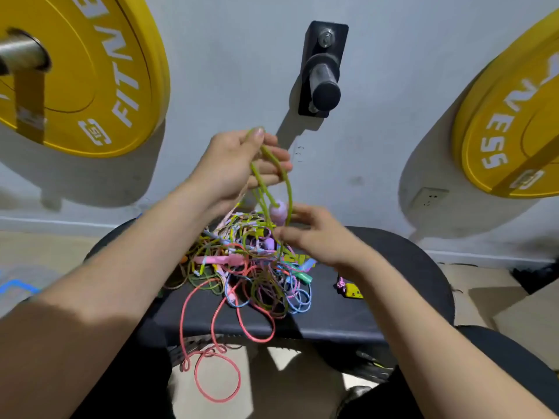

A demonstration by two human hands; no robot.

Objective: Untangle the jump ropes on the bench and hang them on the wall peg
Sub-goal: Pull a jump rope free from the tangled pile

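The left hand, raised over the bench, pinches a loop of green rope under its thumb, and the strands trail down into the pile mid-bench. The cords look light, limp and slick, so I judge they will slide free best if drawn slowly from a handle, not from mid-loop. The right hand is at the green strand but is too blurred to tell if it grips, and no rope hangs on the peg above.
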